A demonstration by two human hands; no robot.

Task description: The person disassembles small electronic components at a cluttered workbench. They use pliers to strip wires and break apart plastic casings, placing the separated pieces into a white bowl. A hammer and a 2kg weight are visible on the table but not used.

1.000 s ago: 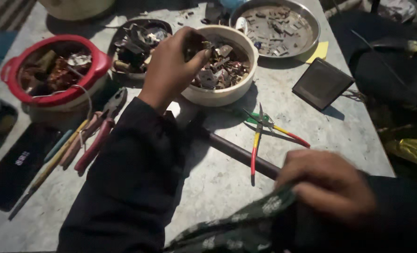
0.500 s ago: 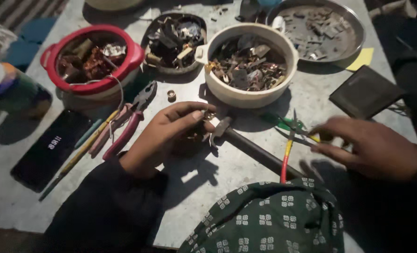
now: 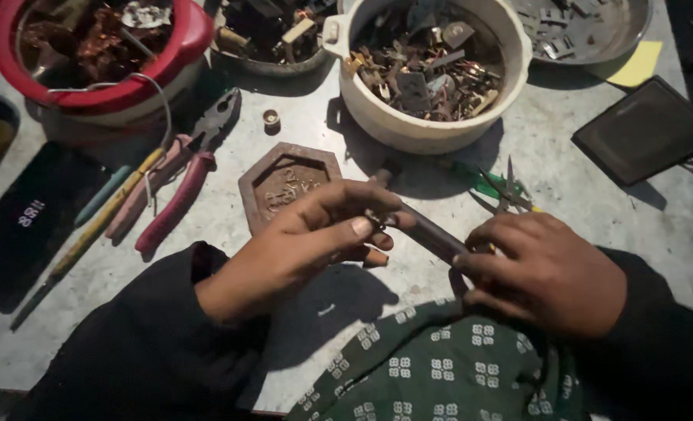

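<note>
My left hand (image 3: 315,242) pinches a small metal part (image 3: 375,221) between thumb and fingers, just right of a brown hexagonal block (image 3: 284,181) on the table. My right hand (image 3: 545,273) is curled around the near end of a dark tool handle (image 3: 432,234). The handle runs up and left under the left fingertips toward the white bowl (image 3: 409,132), which is full of scrap metal pieces. Too little light reaches the tool's far end to tell what it is.
A red bowl (image 3: 183,39) of scrap, a dark dish (image 3: 261,62) and a metal plate (image 3: 596,47) line the back. Pink-handled pliers (image 3: 179,195), screwdrivers (image 3: 101,222) and a phone (image 3: 19,226) lie left. Green-handled snips (image 3: 491,185), a dark flat square (image 3: 647,129) and a small ring (image 3: 270,118) lie nearby. Green patterned cloth (image 3: 440,374) covers my lap.
My left hand left the white bowl and came down beside the hexagonal block with a small part. My right hand moved in and closed on the dark handle.
</note>
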